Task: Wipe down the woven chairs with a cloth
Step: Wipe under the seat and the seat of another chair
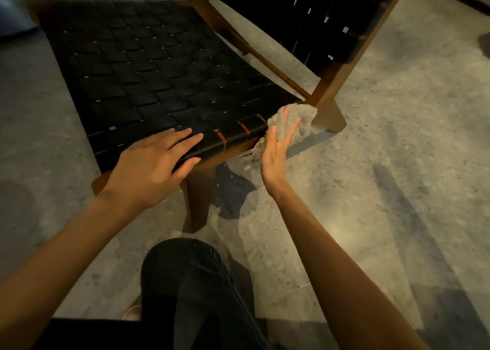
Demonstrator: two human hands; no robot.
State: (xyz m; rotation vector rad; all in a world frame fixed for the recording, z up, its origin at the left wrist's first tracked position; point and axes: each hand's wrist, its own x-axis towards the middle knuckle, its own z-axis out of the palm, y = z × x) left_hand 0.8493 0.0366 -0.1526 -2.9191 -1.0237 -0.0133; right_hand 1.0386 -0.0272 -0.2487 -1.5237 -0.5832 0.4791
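A low chair with a black woven seat [148, 84] and a brown wooden frame fills the upper half of the head view, its woven backrest [305, 15] rising at the top right. My left hand [156, 161] lies flat on the seat's near edge, fingers straight. My right hand [277, 148] stands upright with straight fingers and presses a beige fluffy cloth [294, 121] against the seat's side rail at its right corner. Part of the cloth hangs below the rail.
The chair's front leg [197, 201] stands on speckled grey stone floor [384, 143]. My knee in dark trousers [196, 283] is bent below the hands. A dark object [484, 44] shows at the right edge.
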